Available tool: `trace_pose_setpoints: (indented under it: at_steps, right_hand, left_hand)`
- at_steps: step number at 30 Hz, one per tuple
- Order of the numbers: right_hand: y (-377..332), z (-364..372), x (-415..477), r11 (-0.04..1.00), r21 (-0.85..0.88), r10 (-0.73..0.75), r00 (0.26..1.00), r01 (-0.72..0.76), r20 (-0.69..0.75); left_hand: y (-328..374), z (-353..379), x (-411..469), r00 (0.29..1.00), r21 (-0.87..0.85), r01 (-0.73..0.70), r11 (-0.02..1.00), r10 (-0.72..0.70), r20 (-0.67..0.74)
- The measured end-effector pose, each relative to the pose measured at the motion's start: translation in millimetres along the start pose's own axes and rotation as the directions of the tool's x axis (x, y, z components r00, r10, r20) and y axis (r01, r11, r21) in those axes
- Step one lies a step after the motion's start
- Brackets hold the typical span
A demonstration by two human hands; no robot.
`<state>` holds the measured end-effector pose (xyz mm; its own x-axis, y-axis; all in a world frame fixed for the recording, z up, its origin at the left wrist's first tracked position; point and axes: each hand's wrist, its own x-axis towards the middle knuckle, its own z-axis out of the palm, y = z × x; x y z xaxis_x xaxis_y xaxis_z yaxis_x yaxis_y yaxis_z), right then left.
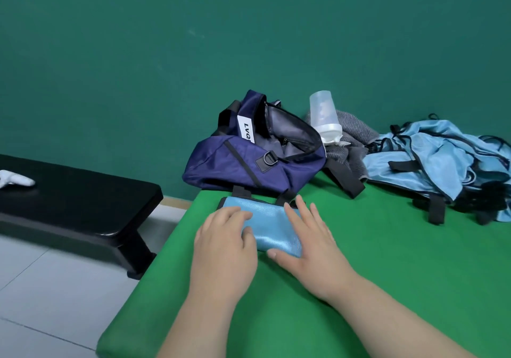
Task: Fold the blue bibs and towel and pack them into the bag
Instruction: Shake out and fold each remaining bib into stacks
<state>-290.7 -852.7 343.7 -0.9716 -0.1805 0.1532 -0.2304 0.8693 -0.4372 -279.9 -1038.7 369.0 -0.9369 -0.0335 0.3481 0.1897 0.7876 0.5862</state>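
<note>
The folded bib [272,227] lies on the green surface [387,260] directly under our hands, its long axis running from far left to near right. Our left hand [224,236] and right hand [307,244] press flat on its two ends, fingers relaxed, gripping nothing. The bag [249,164] sits just beyond it, mouth open, about equally near both hands. The unfolded bibs [431,164] lie well to the right.

Backed by a plain teal wall [138,39]. Floored in pale grey tiles [41,288]. Furnished with a low black bench [83,205] beside a green-covered surface [387,247]. Evenly lit.
</note>
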Motion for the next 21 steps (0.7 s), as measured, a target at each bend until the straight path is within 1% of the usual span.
trace_pose_setpoints:
  at_steps: [3,5,7,11,16,18,21]
  right_hand:
    - [19.3,-8.4,-17.5,0.987,0.157,0.036,0.997,-0.026,-0.063]
    - [33.7,-17.7,-28.6,0.98,0.184,0.092,0.992,-0.076,-0.081]
    - [48.5,-29.0,-37.3,0.98,0.158,0.134,0.987,-0.119,-0.088]
    - [79.5,-55.5,-49.4,0.976,0.101,0.204,0.974,-0.194,-0.096]
    - [111.9,-91.8,-63.9,0.955,0.106,0.294,0.936,-0.278,-0.196]
    - [125.7,-104.8,-67.7,0.947,0.072,0.321,0.923,-0.313,-0.214]
    - [145.6,-124.1,-69.9,0.933,0.001,0.351,0.907,-0.361,-0.231]
  left_hand:
    - [16.5,11.2,-6.2,0.992,-0.025,-0.123,0.992,0.124,0.034]
    - [27.8,20.4,-9.2,0.98,-0.037,-0.185,0.982,0.188,0.072]
    - [40.0,29.5,-12.0,0.967,-0.049,-0.217,0.975,0.222,0.125]
    - [66.3,47.4,-17.1,0.937,-0.101,-0.289,0.952,0.303,0.176]
    - [91.5,67.4,-19.0,0.922,-0.145,-0.315,0.938,0.338,0.189]
    - [102.4,74.7,-17.5,0.92,-0.157,-0.31,0.938,0.338,0.201]
    - [119.5,84.9,-16.2,0.906,-0.183,-0.298,0.937,0.338,0.257]
